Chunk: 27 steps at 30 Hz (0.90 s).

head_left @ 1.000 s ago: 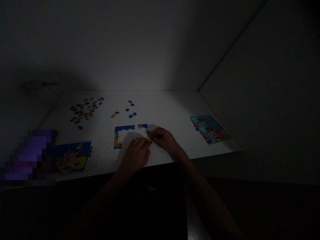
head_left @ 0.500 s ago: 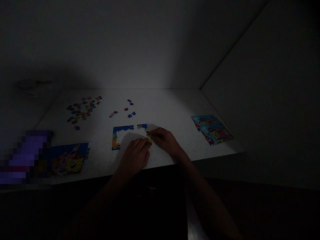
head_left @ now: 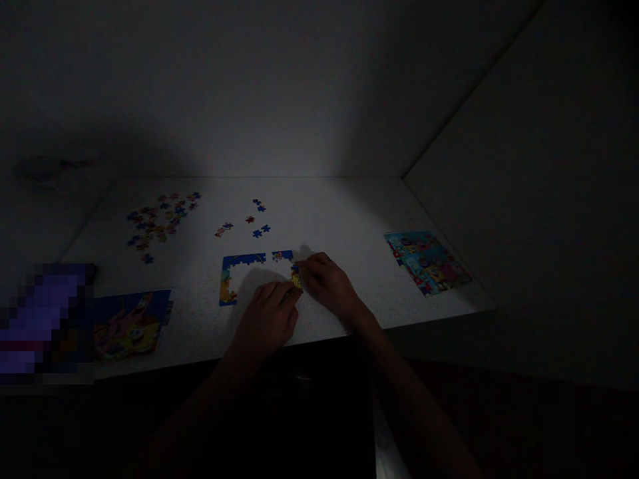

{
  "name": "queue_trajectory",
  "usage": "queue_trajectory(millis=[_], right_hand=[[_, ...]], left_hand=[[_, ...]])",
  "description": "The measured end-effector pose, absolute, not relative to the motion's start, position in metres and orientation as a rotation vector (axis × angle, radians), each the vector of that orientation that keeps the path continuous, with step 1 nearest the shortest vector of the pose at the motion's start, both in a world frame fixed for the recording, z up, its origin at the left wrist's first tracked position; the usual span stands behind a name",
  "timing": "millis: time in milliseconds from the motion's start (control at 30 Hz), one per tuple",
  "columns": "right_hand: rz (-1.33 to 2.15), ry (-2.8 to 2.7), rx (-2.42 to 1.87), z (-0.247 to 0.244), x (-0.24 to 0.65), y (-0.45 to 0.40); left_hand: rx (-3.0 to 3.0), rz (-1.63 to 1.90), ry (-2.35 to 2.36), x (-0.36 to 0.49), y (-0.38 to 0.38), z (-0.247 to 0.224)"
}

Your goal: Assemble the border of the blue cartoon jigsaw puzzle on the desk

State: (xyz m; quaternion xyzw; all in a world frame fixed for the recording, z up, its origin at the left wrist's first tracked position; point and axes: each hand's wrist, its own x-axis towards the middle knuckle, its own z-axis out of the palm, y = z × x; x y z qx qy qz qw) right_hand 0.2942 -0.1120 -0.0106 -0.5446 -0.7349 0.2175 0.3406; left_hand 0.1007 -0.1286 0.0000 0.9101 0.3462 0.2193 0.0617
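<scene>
A partly built jigsaw puzzle frame [head_left: 244, 258] lies flat on the table, its blue top edge running into a yellow left side. A gap separates that strip from the short top right corner section [head_left: 282, 255]. Below the corner, yellow and blue puzzle pieces [head_left: 296, 279] form the right side. My left hand [head_left: 267, 316] rests over the frame's lower part, its bent fingers closed at the yellow pieces. From the right, my right hand [head_left: 329, 283] pinches at the outer edge of these pieces. The fingertips partly cover what they grip.
Loose puzzle pieces [head_left: 162, 219] lie scattered at the back left, with several more blue pieces [head_left: 260, 231] behind the frame. A cartoon picture sheet [head_left: 132, 326] lies front left, beside a pixelated purple object [head_left: 40, 319]. Another picture [head_left: 432, 263] lies on the right. Walls border the table.
My right hand's fingertips have shifted slightly up along the right side pieces, showing more of them. My left hand stays nearly in place. The whole view has shifted slightly.
</scene>
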Motion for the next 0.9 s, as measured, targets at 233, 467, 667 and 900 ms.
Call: queue_trajectory(millis=[233,467,667,900], right_hand=[[0.550,-1.972,-1.420,-0.010,0.294,-0.113],[0.540,-1.972,-1.424,-0.010,0.294,-0.113],[0.476,-1.995,-1.407,-0.008,0.293,-0.116],[0.298,-2.085,-1.412,-0.007,0.289,-0.122]], left_hand=[[2.741,0.677,1.044,0.101,-0.129,-0.001],[2.742,0.644,1.064,0.103,-0.127,-0.001],[2.714,0.590,1.079,0.103,-0.126,-0.001],[2.711,0.588,1.108,0.104,-0.127,0.000]])
